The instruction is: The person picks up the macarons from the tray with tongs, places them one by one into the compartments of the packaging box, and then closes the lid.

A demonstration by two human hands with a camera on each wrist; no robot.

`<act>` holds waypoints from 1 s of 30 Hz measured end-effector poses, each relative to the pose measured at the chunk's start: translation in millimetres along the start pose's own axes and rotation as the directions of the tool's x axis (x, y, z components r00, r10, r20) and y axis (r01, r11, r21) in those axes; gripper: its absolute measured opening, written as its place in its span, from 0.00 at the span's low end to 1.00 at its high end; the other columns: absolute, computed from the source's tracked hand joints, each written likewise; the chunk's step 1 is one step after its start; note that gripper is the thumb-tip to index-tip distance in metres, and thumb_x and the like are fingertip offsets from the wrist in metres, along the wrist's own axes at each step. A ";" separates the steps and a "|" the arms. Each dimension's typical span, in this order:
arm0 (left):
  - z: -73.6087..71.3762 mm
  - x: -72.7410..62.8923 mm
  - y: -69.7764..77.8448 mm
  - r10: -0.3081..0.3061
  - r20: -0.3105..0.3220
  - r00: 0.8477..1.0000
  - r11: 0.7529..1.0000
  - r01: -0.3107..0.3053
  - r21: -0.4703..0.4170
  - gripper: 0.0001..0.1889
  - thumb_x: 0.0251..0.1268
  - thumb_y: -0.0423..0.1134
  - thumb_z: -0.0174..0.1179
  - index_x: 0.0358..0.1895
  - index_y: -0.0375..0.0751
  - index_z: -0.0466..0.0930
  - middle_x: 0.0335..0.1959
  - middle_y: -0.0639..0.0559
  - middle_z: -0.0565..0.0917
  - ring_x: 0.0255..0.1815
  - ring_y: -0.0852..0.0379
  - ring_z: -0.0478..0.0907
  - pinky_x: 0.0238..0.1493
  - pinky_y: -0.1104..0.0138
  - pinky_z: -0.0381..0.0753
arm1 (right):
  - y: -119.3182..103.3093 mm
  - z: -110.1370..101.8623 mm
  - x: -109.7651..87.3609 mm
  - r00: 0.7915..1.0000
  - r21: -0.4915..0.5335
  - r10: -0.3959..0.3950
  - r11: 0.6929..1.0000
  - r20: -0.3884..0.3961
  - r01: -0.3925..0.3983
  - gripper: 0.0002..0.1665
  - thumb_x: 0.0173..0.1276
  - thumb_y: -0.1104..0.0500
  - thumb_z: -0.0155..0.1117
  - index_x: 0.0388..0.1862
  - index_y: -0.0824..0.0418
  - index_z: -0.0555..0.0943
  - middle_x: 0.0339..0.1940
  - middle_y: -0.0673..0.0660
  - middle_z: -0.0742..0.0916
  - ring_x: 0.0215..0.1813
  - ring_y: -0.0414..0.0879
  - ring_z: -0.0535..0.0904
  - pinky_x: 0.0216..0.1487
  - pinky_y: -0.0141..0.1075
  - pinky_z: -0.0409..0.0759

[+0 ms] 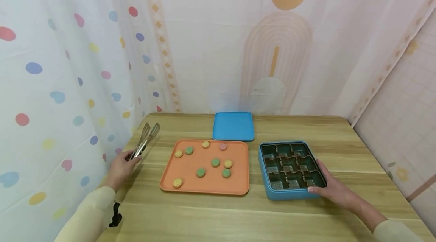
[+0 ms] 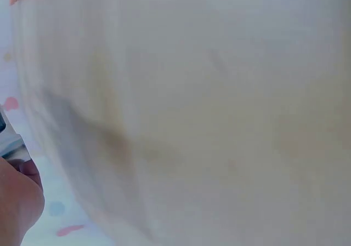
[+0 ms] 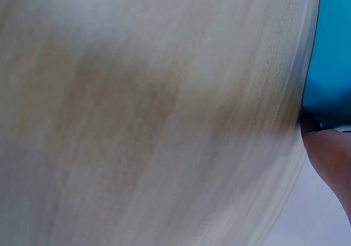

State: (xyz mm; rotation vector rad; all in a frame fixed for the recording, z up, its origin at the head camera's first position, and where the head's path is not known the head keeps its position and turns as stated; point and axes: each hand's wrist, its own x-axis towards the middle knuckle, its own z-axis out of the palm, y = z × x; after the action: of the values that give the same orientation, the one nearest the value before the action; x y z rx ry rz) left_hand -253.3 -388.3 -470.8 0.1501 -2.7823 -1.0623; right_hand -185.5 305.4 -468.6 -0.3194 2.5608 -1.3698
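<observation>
In the head view my left hand grips a pair of metal tongs by the handles, their slotted heads spread apart above the table's left side. My right hand holds the near right corner of a blue square box, thumb at the near rim and fingers along the right side. Inside the box a dark divided insert shows several compartments with no cookies in them. The right wrist view catches only a finger against the box's blue wall.
Between the hands lies an orange tray bearing scattered round cookies: several yellow, several green and one pink. A flat blue lid rests behind it at the table's back edge. Patterned curtains hang around the table.
</observation>
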 end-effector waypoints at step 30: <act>-7.5 24.3 46.6 0.214 0.117 0.970 0.975 -0.220 0.035 0.21 0.76 0.47 0.55 0.63 0.38 0.76 0.33 0.40 0.78 0.24 0.52 0.71 0.25 0.61 0.71 | -1.0 -0.2 -0.3 1.000 -0.006 0.026 1.000 0.009 -0.026 0.63 0.69 0.54 0.68 0.80 0.63 0.30 0.77 0.77 0.40 0.73 0.79 0.36 0.63 0.74 0.43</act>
State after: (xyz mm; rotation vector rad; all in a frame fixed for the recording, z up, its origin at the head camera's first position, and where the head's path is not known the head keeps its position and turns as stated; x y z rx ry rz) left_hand -277.5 -362.2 -431.4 -0.2115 -2.8411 -0.9791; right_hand -185.3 305.1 -467.6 -0.2925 2.5531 -1.3484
